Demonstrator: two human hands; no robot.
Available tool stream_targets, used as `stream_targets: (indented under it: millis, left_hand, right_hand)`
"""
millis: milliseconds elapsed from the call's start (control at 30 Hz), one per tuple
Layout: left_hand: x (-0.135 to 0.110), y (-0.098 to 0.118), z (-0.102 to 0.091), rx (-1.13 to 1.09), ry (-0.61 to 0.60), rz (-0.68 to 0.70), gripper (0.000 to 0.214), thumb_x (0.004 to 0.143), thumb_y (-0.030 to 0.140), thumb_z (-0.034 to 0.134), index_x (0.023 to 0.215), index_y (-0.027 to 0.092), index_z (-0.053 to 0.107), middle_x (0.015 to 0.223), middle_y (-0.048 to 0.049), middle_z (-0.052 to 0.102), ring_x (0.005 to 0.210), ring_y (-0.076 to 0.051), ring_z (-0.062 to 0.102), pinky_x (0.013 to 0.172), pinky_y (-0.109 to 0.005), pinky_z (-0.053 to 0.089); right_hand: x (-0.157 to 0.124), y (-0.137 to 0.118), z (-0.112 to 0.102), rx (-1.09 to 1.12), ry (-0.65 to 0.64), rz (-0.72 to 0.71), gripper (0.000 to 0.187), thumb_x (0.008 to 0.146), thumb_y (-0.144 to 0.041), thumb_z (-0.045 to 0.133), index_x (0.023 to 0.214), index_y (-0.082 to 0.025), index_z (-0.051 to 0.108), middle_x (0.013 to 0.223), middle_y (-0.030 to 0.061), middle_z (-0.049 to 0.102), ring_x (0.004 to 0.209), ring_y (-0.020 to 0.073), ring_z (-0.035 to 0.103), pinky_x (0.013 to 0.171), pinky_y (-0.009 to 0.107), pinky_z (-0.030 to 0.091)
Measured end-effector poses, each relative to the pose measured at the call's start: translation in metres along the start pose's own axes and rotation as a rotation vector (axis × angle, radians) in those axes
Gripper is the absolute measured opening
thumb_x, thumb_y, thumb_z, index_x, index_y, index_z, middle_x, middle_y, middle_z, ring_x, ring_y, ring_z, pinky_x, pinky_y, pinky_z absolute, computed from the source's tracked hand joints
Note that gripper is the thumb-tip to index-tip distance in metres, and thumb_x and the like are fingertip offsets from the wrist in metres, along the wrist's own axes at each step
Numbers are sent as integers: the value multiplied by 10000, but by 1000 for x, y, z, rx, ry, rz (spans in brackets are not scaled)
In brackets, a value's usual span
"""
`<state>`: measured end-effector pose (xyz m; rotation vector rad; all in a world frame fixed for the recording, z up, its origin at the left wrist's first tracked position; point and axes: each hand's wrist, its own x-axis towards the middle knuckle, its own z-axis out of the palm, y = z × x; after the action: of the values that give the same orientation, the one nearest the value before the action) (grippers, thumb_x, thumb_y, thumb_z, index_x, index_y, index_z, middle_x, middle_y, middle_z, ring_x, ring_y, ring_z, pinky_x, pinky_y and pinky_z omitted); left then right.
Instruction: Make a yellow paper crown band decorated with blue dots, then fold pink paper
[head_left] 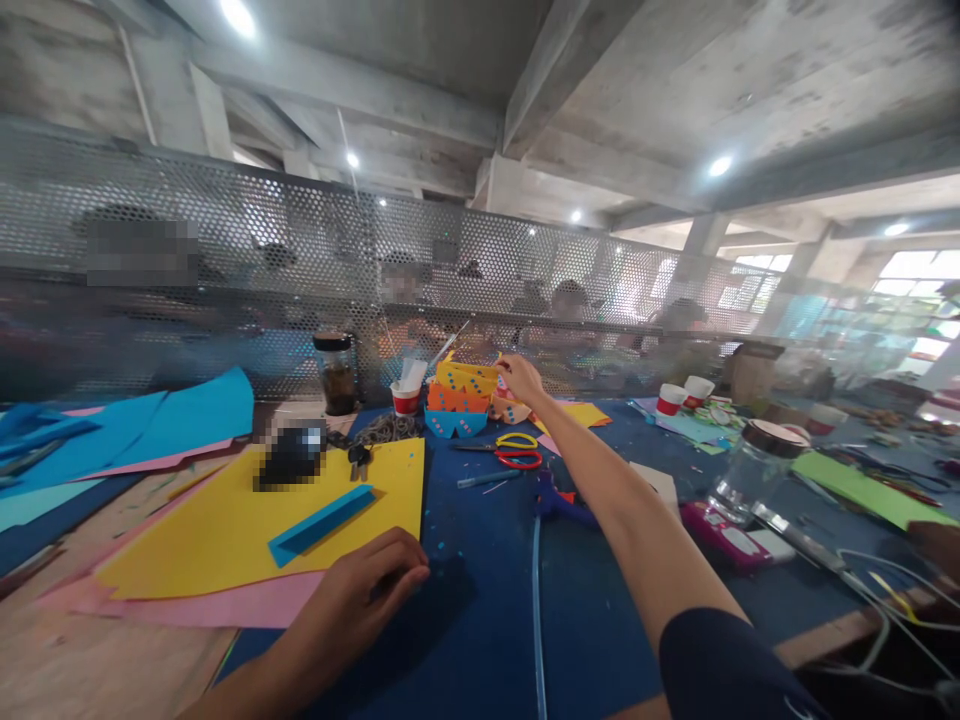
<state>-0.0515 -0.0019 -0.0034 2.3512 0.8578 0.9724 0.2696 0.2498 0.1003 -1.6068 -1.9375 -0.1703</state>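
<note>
My left hand (pixel 379 580) rests near the front of the blue table, beside the yellow paper sheet. Its fingers curl loosely, with a gap to the thumb and nothing in them. A folded blue paper strip (pixel 321 525) lies on the yellow sheet (pixel 202 545) just beyond it. Stretched far forward, my right hand (pixel 523 380) has its fingertips pinched at the right end of a yellow dotted paper piece (pixel 466 378). What lies between those fingertips is too small to make out. In front of that piece stand an orange dotted paper piece (pixel 457 399) and a blue one (pixel 455 424).
Scissors (pixel 517 450) and a glue gun (pixel 559 497) with a trailing cord lie on the blue table. A dark jar (pixel 335 375), a paper cup (pixel 406 399) and keys (pixel 360 458) are farther back. Right stands a clear jar (pixel 754 475). A perforated metal screen (pixel 300 230) spans behind.
</note>
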Motion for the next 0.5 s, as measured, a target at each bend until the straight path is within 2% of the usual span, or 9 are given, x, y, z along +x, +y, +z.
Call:
stream_targets:
  millis: [133,300,367,500]
  left_hand:
    - [0,-1,1,-2,9,-3,223,1041,319,548,873,226,661,913,-19,719,801,-156,687,707,-242,510]
    - [0,-3,2,-2,13,16,226,1046,322,540,877,231,659,903,-12,717,793,-152,689,704,-236,511]
    - [0,-3,2,0,15,18,219,1047,320,539,887,234,662,919,-13,721,808,-152,694,708,-234,510]
    - [0,-5,2,11,7,33,225,1046,313,535,880,234,664,923,-14,724,814,-151,697,724,-235,516]
  right_hand:
    - [-4,-11,-9,2,32,0,345,1027,-373,650,1321,-194,635,1345,107,644,1127,243,674,953,457,594]
    - [-17,-23,-35,21,136,-6,299,1031,-351,638,1280,-187,653,1308,99,661,1107,235,678,958,448,583]
    - [-31,-27,-47,40,180,-33,206,1054,-266,552,1201,-221,690,1254,75,683,1048,201,688,965,385,558]
    - [-86,-36,-67,86,224,-145,222,1046,-243,505,1164,-236,693,1157,51,706,936,178,691,865,314,547]
